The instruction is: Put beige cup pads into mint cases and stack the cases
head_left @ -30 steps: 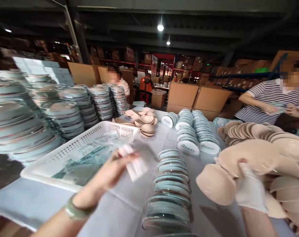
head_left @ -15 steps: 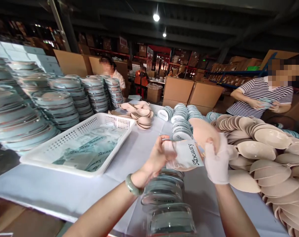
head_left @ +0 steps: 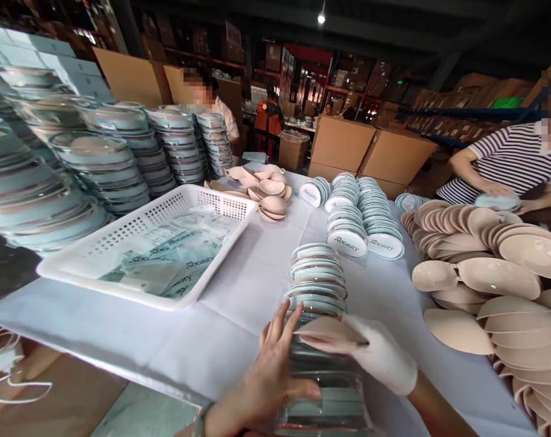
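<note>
My right hand [head_left: 381, 353], in a white glove, is closed on a beige bra cup [head_left: 327, 334], which looks folded and is tilted edge-on. Bare, with its fingers spread and nothing in them, my left hand [head_left: 273, 367] is just left of that cup. Under both hands runs a row of clear plastic cases [head_left: 318, 276] with pale blue contents, leaning one behind another. The front case [head_left: 327, 400] lies partly behind my left thumb. To my right, many beige bra cups [head_left: 507, 325] lie nested in a big pile.
A white plastic basket [head_left: 198, 297] holds printed bags [head_left: 179, 252]. Behind it are a small heap of cups [head_left: 272, 206] and tall stacks of cases [head_left: 98, 173]. Rows of labelled cases [head_left: 385, 246] stand ahead. A co-worker in a striped shirt [head_left: 512, 161] handles a case at the right.
Both hands have come down and closer to me. My left hand has let go of the printed pouch and opened; my right hand still holds a bra cup. The view has tilted downward.
</note>
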{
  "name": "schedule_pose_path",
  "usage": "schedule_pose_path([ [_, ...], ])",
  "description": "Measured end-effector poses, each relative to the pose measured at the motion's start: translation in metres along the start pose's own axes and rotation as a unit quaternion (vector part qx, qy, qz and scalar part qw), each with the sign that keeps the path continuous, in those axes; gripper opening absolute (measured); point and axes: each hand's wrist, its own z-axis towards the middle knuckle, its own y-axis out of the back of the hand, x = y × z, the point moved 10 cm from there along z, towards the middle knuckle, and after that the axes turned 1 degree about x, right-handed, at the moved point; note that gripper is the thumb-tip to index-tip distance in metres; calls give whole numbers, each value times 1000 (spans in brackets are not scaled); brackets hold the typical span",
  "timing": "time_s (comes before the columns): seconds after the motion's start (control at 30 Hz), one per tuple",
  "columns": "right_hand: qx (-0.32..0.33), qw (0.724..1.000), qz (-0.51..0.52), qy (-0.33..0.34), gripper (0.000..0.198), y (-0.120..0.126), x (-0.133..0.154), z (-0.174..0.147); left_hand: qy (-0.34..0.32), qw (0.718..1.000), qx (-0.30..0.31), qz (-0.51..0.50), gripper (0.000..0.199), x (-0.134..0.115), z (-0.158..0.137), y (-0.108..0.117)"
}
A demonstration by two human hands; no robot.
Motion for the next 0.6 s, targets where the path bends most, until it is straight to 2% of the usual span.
schedule_pose_path([
  [0.07, 136, 991, -16, -7, 33, -28, 11, 2, 16, 999, -15, 43, 113, 15, -4, -17],
  [0.13, 281, 953, -113, -13, 22, -59, 17, 1, 13, 998, -8, 61, 109, 16, -3, -30],
  [0.17, 324, 928, -181, -13, 19, -68, 17, 1, 9, 998, 1, 67, 110, 15, -1, -35],
  [0.23, 340, 894, -290, -2, 17, -75, 17, 8, 12, 997, -2, 79, 108, 13, 1, -35],
  [0.27, 336, 891, -306, 10, 18, -76, 18, 11, 20, 996, -14, 84, 104, 14, 2, -31],
  [0.37, 333, 908, -243, 67, 22, -77, 24, 8, 44, 995, -47, 74, 92, 21, 1, -18],
  [0.43, 358, 901, -221, 102, 21, -79, 24, -1, 35, 998, -32, 46, 93, 23, 2, -18],
  [0.53, 382, 877, -277, 93, 21, -83, 18, -11, -3, 1000, -8, 8, 90, 17, 5, -24],
  [0.6, 380, 878, -281, 82, 23, -86, 17, -15, -6, 1000, -27, -1, 76, 17, 5, -23],
])
